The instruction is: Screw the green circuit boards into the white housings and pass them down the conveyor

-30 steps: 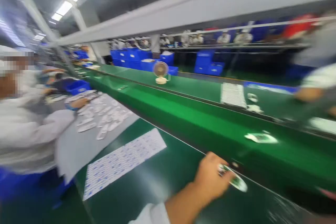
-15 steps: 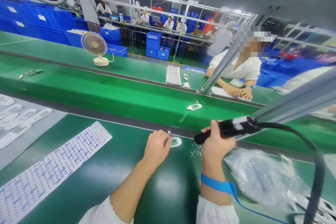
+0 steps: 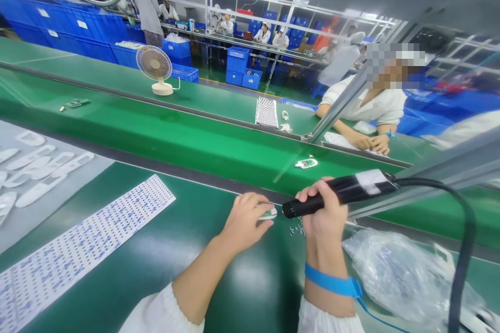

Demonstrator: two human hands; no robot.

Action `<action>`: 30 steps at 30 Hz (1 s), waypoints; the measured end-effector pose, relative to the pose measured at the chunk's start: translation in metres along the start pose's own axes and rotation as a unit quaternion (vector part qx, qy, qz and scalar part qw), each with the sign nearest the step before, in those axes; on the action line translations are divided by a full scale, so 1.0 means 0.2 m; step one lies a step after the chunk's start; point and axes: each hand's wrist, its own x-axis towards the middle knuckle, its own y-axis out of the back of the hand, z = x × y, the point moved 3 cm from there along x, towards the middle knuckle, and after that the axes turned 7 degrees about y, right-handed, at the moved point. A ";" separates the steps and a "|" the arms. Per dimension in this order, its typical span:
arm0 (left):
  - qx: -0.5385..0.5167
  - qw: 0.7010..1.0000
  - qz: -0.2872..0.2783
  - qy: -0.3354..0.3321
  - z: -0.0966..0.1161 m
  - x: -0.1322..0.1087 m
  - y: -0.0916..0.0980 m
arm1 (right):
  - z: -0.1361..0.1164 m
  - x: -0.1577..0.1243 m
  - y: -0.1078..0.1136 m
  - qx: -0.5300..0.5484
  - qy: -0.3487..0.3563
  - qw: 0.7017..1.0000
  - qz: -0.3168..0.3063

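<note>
My left hand [image 3: 246, 221] grips a small white plastic casing with a green circuit board [image 3: 269, 214] between thumb and fingers, low over the green bench. Most of the casing is hidden behind the fingers. In my right hand [image 3: 325, 214] is a black electric screwdriver [image 3: 344, 192], lying nearly level with its nose pointing left. The nose is just right of the casing; whether the bit touches it I cannot tell. Loose small screws [image 3: 297, 230] lie on the bench under the screwdriver. A blue strap [image 3: 332, 281] circles my right wrist.
A sheet of small stickers [image 3: 97, 244] lies at left, beside white casing parts [image 3: 50, 171] on a grey mat. A clear plastic bag [image 3: 398, 270] sits right. On the bright green belt [image 3: 195, 138] is another casing [image 3: 307, 163]. A co-worker [image 3: 367, 109] sits opposite. The screwdriver's cable [image 3: 464, 239] hangs right.
The view has shifted, moving the scene rightward. My left thumb and fingers now close around the casing. The screwdriver's nose has come leftward, from over the screws to beside the casing.
</note>
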 end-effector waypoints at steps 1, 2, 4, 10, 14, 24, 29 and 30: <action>0.002 1.000 -0.003 -0.003 0.00 0.00 0.00 | 0.00 -0.01 -0.01 0.007 -0.007 1.000 -0.014; 0.003 1.000 -0.002 -0.003 0.00 0.00 0.00 | 0.00 -0.01 -0.02 0.012 -0.012 1.000 -0.025; 0.003 1.000 0.004 -0.003 0.00 0.00 -0.01 | 0.01 -0.02 -0.03 0.018 -0.016 0.999 -0.037; 0.000 1.000 0.010 -0.003 -0.01 0.01 -0.02 | 0.01 -0.03 -0.05 0.022 -0.016 0.998 -0.052; -0.008 1.000 0.003 0.001 -0.02 0.01 -0.02 | 0.01 -0.04 -0.07 0.016 -0.012 0.997 -0.076; 0.021 0.997 0.021 0.066 -0.04 0.00 -0.01 | 0.02 -0.07 -0.07 -0.045 0.058 0.993 -0.096; 0.022 0.997 -0.010 0.075 -0.05 0.01 -0.03 | 0.03 -0.08 -0.09 -0.058 0.068 0.991 -0.098; 0.022 0.997 -0.014 0.076 -0.05 0.01 -0.03 | 0.04 -0.08 -0.09 -0.057 0.068 0.991 -0.100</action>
